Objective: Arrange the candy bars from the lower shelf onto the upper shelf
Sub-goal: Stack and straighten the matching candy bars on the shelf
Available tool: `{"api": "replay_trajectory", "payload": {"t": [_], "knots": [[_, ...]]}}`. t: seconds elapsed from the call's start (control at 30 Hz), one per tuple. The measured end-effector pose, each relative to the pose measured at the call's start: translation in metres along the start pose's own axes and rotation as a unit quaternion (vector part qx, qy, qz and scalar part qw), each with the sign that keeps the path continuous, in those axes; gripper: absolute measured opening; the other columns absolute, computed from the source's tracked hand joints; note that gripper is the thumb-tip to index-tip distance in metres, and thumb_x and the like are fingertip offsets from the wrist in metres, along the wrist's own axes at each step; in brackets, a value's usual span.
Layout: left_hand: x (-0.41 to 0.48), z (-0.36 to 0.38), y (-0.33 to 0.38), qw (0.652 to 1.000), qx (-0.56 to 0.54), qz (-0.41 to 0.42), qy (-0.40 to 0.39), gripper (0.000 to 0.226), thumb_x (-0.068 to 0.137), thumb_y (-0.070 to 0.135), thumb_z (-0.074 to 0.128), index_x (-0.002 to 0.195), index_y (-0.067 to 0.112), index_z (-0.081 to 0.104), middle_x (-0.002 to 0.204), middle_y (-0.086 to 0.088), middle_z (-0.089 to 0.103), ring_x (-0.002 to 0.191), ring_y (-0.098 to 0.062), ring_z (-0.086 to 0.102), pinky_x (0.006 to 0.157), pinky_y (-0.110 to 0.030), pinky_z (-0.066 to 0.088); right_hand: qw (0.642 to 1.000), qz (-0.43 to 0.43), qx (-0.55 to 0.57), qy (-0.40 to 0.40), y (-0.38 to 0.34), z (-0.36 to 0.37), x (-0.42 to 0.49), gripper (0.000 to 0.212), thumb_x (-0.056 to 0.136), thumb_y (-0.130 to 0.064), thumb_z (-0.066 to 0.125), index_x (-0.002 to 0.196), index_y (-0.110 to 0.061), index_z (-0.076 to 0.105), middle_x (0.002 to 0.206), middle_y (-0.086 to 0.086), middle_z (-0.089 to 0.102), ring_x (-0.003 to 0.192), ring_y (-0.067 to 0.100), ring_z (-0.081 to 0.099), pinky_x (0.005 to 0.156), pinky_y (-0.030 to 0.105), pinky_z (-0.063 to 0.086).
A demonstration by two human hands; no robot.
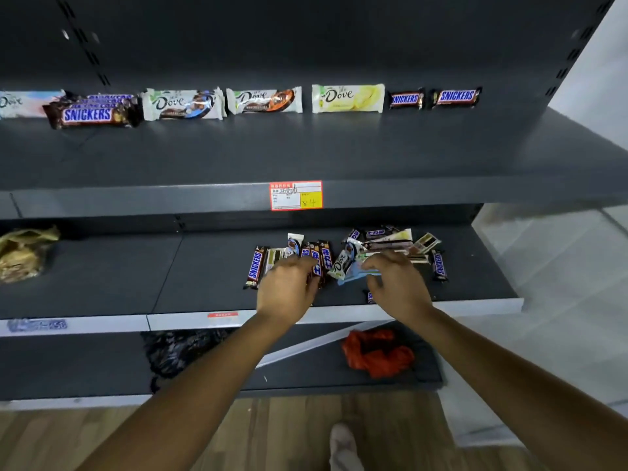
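Dove and Snickers bars stand in a row along the back of the upper shelf point(306, 154), among them a Snickers stack point(91, 112) and a yellow Dove bar point(347, 98). On the lower shelf point(204, 266) lies a loose pile of candy bars point(384, 241). My left hand point(287, 290) reaches into the pile's left part, its fingers curled over an upright Snickers bar point(317, 258). My right hand point(399, 288) pinches a light-blue wrapped bar point(353, 276) next to a white Dove bar point(339, 263). Another Snickers bar point(255, 266) lies left of my left hand.
A red price tag point(295, 195) is stuck on the upper shelf's front edge. A gold packet point(22, 253) lies at the lower shelf's far left. On the bottom shelf sit a red bag point(377, 351) and a black bag point(180, 351). Below is wooden floor.
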State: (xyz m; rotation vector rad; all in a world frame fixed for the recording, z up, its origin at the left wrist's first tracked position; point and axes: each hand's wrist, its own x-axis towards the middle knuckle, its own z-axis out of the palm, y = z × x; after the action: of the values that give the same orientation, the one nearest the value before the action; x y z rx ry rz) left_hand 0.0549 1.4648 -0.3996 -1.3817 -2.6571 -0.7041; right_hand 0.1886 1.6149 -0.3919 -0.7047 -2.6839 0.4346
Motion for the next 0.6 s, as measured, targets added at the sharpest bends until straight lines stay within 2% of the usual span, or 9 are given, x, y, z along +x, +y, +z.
{"api": "replay_trajectory", "payload": {"t": [0.23, 0.43, 0.53, 0.6], "knots": [[0.021, 0.075, -0.031, 0.992, -0.029, -0.116, -0.033, 0.031, 0.087, 0.031, 0.06, 0.112, 0.013, 0.064, 0.105, -0.009, 0.068, 0.094, -0.028, 0.063, 0.074, -0.035, 0.053, 0.993, 0.072, 0.053, -0.08, 0.039, 0.07, 0.031, 0.013, 0.084, -0.012, 0.062, 0.094, -0.011, 0.07, 0.092, 0.01, 0.069, 0.087, 0.029, 0.063, 0.07, 0.034, 0.05], [0.056, 0.127, -0.049, 0.975, -0.051, -0.213, -0.038, 0.031, 0.09, 0.029, 0.056, 0.116, 0.012, 0.062, 0.109, -0.012, 0.067, 0.1, -0.032, 0.061, 0.077, -0.034, 0.049, 0.977, 0.137, 0.126, -0.106, 0.046, 0.123, 0.069, 0.018, 0.087, -0.009, 0.056, 0.09, -0.008, 0.074, 0.094, 0.009, 0.073, 0.087, 0.026, 0.066, 0.077, 0.033, 0.052], [0.071, 0.146, -0.062, 0.971, -0.018, -0.234, -0.052, 0.026, 0.092, 0.026, 0.052, 0.113, 0.014, 0.062, 0.1, -0.011, 0.07, 0.092, -0.031, 0.064, 0.071, -0.032, 0.048, 0.97, 0.151, 0.158, -0.107, 0.039, 0.144, 0.09, 0.017, 0.089, -0.013, 0.058, 0.096, -0.005, 0.072, 0.099, 0.012, 0.072, 0.092, 0.026, 0.066, 0.084, 0.035, 0.052], [0.079, 0.157, -0.07, 0.968, 0.002, -0.239, -0.075, 0.025, 0.092, 0.028, 0.053, 0.11, 0.014, 0.062, 0.096, -0.01, 0.07, 0.088, -0.029, 0.064, 0.065, -0.03, 0.045, 0.966, 0.16, 0.158, -0.126, 0.033, 0.161, 0.105, 0.02, 0.089, -0.018, 0.06, 0.102, -0.005, 0.069, 0.105, 0.012, 0.07, 0.098, 0.025, 0.065, 0.085, 0.031, 0.051]]}}
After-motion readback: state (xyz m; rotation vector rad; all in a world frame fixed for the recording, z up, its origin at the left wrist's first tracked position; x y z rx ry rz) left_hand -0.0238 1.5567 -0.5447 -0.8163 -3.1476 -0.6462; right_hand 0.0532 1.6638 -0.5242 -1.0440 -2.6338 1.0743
